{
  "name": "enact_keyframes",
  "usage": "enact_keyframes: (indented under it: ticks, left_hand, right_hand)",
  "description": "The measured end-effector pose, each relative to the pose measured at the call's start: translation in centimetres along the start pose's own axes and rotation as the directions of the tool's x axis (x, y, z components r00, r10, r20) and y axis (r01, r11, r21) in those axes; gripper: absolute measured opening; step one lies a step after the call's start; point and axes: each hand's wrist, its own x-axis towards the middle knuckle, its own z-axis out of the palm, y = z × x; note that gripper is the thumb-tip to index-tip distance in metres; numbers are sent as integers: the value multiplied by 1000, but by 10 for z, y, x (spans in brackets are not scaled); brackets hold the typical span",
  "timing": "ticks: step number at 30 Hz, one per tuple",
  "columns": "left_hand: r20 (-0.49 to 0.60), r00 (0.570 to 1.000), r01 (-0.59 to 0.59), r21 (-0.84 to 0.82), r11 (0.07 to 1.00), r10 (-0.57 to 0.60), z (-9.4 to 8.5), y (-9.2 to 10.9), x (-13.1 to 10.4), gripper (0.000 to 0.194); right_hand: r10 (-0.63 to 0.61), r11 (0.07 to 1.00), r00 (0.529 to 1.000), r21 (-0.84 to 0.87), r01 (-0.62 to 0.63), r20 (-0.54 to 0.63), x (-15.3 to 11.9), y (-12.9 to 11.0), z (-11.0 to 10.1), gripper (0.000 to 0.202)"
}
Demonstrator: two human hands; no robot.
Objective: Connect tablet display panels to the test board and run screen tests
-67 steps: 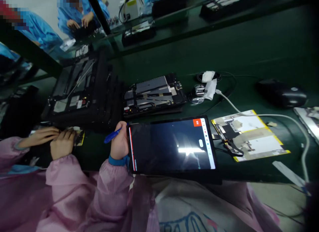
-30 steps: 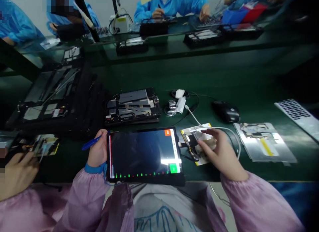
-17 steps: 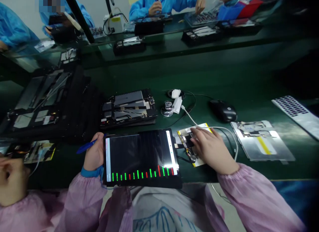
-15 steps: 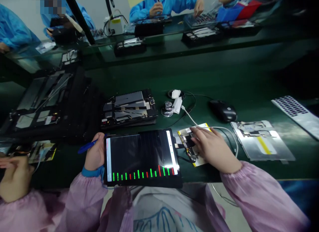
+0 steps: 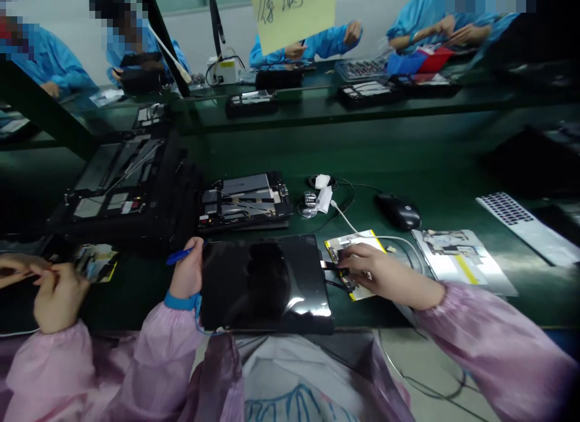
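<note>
A tablet screen (image 5: 267, 283), dark with a glare at its right, lies near the table's front edge. My left hand (image 5: 188, 271) grips its left edge, and a blue pen (image 5: 179, 256) sticks out beside the thumb. At the screen's right side is a battery and circuit board assembly (image 5: 362, 292) with yellow edges, joined to the screen by a short flex cable and a black wire. My right hand (image 5: 374, 271) rests over this board with fingers bent onto its connector area; what the fingertips pinch, if anything, is hidden.
Stacked tablet housings (image 5: 118, 180) stand at the left, with a smaller stack (image 5: 247, 198) behind the screen. A mouse (image 5: 399, 211), metal plate (image 5: 462, 262) and white strip (image 5: 528, 225) lie right. A neighbour's hands (image 5: 58, 292) work at far left.
The screen has gone from showing green and red bars to dark. My right fingers have bent more over the board. The view has shifted, showing more of the yellow paper.
</note>
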Motion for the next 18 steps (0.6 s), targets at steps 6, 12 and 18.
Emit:
enact_keyframes:
  ticks: [6,12,18]
  left_hand:
    - [-8,1000,-1,34,999,1,0,0,1,18]
    - [-68,998,11,52,999,-8,2,2,1,24]
    - [-50,999,-4,81,997,8,3,0,3,29]
  right_hand:
    - [-79,993,960,-62,99,269,15,8,-14,27]
    - [-46,977,878,-162,139,476,34,9,-20,39]
    - [65,967,780,-232,104,623,56,-10,-32,45]
